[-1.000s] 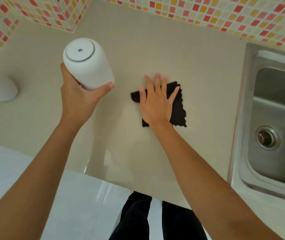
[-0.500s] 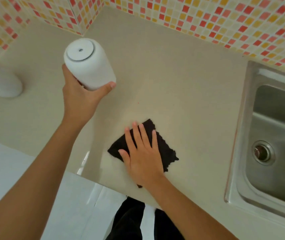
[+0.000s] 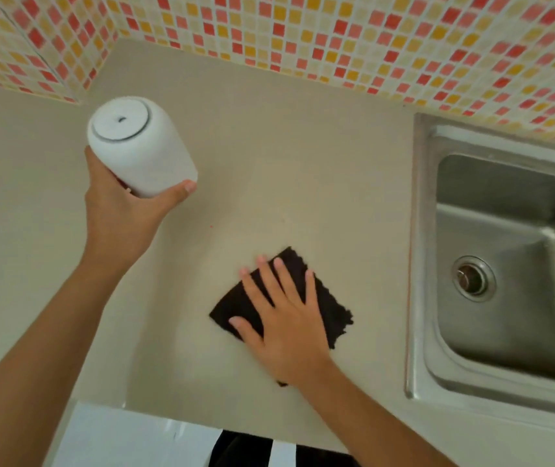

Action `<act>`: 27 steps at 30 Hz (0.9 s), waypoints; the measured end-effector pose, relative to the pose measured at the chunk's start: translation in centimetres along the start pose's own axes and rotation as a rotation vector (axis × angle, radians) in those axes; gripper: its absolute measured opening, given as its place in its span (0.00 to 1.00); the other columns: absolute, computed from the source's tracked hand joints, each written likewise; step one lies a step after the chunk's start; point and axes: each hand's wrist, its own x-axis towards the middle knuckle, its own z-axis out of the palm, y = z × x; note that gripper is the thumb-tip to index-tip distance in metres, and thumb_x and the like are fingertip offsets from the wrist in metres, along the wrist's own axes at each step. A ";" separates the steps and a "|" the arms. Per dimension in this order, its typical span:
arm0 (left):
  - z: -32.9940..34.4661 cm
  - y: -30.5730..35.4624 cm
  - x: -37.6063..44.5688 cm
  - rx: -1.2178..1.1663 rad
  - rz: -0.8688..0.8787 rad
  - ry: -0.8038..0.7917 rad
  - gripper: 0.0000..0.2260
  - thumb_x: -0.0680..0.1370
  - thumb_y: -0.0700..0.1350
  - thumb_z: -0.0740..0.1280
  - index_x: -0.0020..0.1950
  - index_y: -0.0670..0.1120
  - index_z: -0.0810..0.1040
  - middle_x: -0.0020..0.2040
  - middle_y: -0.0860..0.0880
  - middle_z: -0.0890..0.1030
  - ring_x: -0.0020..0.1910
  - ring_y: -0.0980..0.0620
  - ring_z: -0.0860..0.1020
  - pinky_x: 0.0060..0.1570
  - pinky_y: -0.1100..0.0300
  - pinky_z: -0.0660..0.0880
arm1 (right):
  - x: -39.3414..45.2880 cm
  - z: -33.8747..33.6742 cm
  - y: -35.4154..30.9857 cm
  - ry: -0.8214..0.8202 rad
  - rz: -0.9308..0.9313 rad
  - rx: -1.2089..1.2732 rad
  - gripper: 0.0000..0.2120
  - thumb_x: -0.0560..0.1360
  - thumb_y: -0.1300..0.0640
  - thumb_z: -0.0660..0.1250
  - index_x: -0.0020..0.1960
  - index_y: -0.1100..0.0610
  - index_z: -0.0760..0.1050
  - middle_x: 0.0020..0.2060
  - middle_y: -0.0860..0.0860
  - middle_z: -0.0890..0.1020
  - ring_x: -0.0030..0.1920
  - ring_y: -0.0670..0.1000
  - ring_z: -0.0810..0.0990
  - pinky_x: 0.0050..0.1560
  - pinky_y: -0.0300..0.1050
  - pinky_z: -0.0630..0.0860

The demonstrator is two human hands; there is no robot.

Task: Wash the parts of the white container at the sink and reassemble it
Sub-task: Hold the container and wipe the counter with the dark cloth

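no readable text, no labels, no brands, no numbers anywhere

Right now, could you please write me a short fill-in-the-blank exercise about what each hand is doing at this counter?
1. The left hand holds the white cylindrical container above the ____.
2. The right hand presses flat on a ____ cloth.
3. The stainless steel sink lies on the ____ side of the picture.

Missing words: countertop; black; right

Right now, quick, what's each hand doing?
Left hand: closed around the white container, holding it above the counter.
Right hand: open, fingers flat, pressing the black cloth.
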 end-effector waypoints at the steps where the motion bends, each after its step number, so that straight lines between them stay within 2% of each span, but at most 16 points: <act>1: 0.4 0.1 0.1 0.004 -0.005 -0.003 0.44 0.63 0.54 0.80 0.72 0.51 0.60 0.64 0.60 0.73 0.60 0.68 0.72 0.62 0.58 0.73 | 2.1 -0.2 1.1 0.023 0.068 -0.017 0.31 0.79 0.35 0.47 0.77 0.48 0.54 0.77 0.50 0.55 0.77 0.53 0.51 0.73 0.65 0.48; 3: 1.3 0.5 0.3 0.005 -0.006 -0.008 0.43 0.63 0.53 0.80 0.71 0.52 0.60 0.61 0.62 0.73 0.57 0.71 0.72 0.61 0.60 0.73 | 8.0 -1.1 3.6 0.064 0.187 -0.033 0.32 0.78 0.34 0.46 0.77 0.48 0.54 0.77 0.51 0.56 0.77 0.54 0.52 0.73 0.65 0.47; 6: 1.8 1.1 1.1 -0.003 0.007 -0.007 0.42 0.63 0.53 0.80 0.70 0.55 0.60 0.64 0.60 0.73 0.60 0.67 0.73 0.61 0.60 0.73 | 16.8 -2.9 7.7 0.023 0.354 0.002 0.32 0.78 0.34 0.40 0.78 0.47 0.45 0.78 0.51 0.47 0.77 0.54 0.44 0.73 0.65 0.41; 8: 1.6 1.3 1.9 -0.006 0.014 0.009 0.41 0.63 0.54 0.80 0.69 0.56 0.60 0.63 0.60 0.73 0.60 0.65 0.73 0.61 0.59 0.74 | 19.0 -3.1 8.6 0.018 0.432 0.006 0.32 0.78 0.35 0.37 0.78 0.49 0.42 0.78 0.52 0.44 0.77 0.55 0.41 0.73 0.64 0.39; 10: 1.2 1.5 2.6 -0.008 0.014 0.029 0.42 0.63 0.55 0.80 0.70 0.53 0.61 0.63 0.60 0.74 0.60 0.65 0.74 0.61 0.60 0.74 | 17.3 -2.1 6.8 0.084 0.437 -0.005 0.32 0.79 0.36 0.39 0.78 0.52 0.45 0.78 0.55 0.47 0.77 0.56 0.44 0.74 0.62 0.42; 13: 0.9 1.4 3.3 -0.021 0.013 0.043 0.44 0.63 0.53 0.80 0.72 0.50 0.60 0.63 0.60 0.74 0.60 0.67 0.73 0.61 0.60 0.73 | 9.0 -0.4 0.1 0.136 0.242 0.050 0.31 0.79 0.38 0.47 0.77 0.54 0.55 0.76 0.58 0.56 0.76 0.59 0.51 0.73 0.63 0.47; 15: 0.9 1.1 3.4 -0.028 0.006 0.028 0.44 0.64 0.52 0.80 0.73 0.50 0.59 0.64 0.60 0.73 0.61 0.67 0.72 0.61 0.61 0.73 | 3.0 0.2 -4.4 -0.004 0.010 0.094 0.31 0.79 0.38 0.48 0.77 0.52 0.53 0.77 0.55 0.55 0.77 0.57 0.49 0.73 0.64 0.48; 17: 0.9 0.9 3.5 -0.024 0.010 0.012 0.44 0.65 0.51 0.80 0.74 0.51 0.58 0.66 0.59 0.72 0.62 0.66 0.72 0.61 0.61 0.73 | 2.1 0.0 -4.9 -0.069 -0.135 0.104 0.30 0.79 0.36 0.47 0.77 0.49 0.52 0.77 0.51 0.53 0.77 0.55 0.48 0.74 0.63 0.49; 18: 0.9 0.7 3.7 -0.016 0.012 0.009 0.44 0.65 0.51 0.80 0.74 0.51 0.59 0.65 0.59 0.72 0.62 0.66 0.72 0.61 0.61 0.73 | 4.2 -0.1 -3.8 -0.029 -0.160 0.094 0.30 0.79 0.36 0.47 0.77 0.48 0.53 0.77 0.51 0.53 0.77 0.54 0.48 0.74 0.63 0.49; 21: 0.6 0.3 3.7 -0.003 0.009 0.008 0.44 0.64 0.52 0.80 0.74 0.51 0.59 0.64 0.60 0.73 0.61 0.68 0.72 0.62 0.59 0.73 | 14.9 -1.2 1.2 0.075 0.007 0.034 0.30 0.78 0.35 0.47 0.76 0.46 0.55 0.77 0.50 0.54 0.77 0.53 0.50 0.74 0.61 0.45; 24: 0.3 -0.4 3.2 -0.003 0.011 0.008 0.44 0.64 0.53 0.80 0.73 0.52 0.60 0.66 0.58 0.73 0.62 0.64 0.73 0.62 0.55 0.74 | 24.3 -3.0 5.7 0.044 0.282 0.036 0.31 0.78 0.35 0.40 0.78 0.47 0.47 0.78 0.51 0.47 0.77 0.54 0.43 0.74 0.61 0.39; 27: 0.2 -0.3 3.2 -0.021 0.011 0.022 0.44 0.64 0.53 0.80 0.73 0.51 0.60 0.66 0.57 0.73 0.63 0.63 0.73 0.63 0.54 0.74 | 24.9 -2.6 4.7 0.061 0.355 0.037 0.32 0.79 0.36 0.39 0.78 0.49 0.44 0.78 0.53 0.45 0.77 0.56 0.41 0.74 0.61 0.39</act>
